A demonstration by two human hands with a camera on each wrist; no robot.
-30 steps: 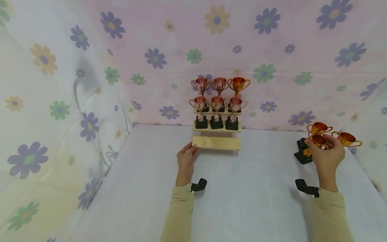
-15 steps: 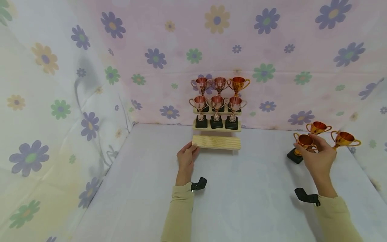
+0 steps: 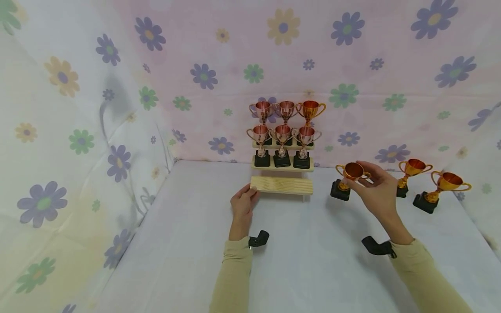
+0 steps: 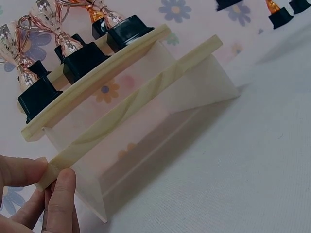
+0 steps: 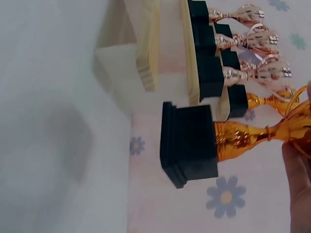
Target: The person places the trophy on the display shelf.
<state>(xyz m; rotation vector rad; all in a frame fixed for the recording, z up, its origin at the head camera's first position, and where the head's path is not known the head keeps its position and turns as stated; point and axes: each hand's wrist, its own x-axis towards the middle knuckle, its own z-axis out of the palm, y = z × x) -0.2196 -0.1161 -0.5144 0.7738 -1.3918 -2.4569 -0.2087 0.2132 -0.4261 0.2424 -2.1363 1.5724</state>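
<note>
My left hand (image 3: 242, 205) pinches the left end of the lowest wooden step (image 3: 282, 185) of a tiered stand, thumb on top and fingers beneath. That step bears nothing. My right hand (image 3: 377, 191) grips a gold trophy cup (image 3: 354, 171) by its bowl, to the right of the stand. Its black square base (image 5: 192, 143) hangs above the table, tilted a little in the head view. On the middle step (image 3: 282, 168) stand three rose-gold trophies (image 3: 282, 135). Behind them, the top step holds two rose-gold trophies (image 3: 263, 109) and one gold trophy (image 3: 311, 109).
Two more gold trophies (image 3: 415, 167) (image 3: 449, 182) stand on the white table (image 3: 305, 261) at the far right. Clear side panels (image 4: 204, 87) support the stand's steps. Flower-printed cloth (image 3: 235, 39) rises behind and at both sides.
My right hand has carried the gold trophy leftward from beside the other two gold ones toward the stand. My left hand keeps its hold on the lowest step.
</note>
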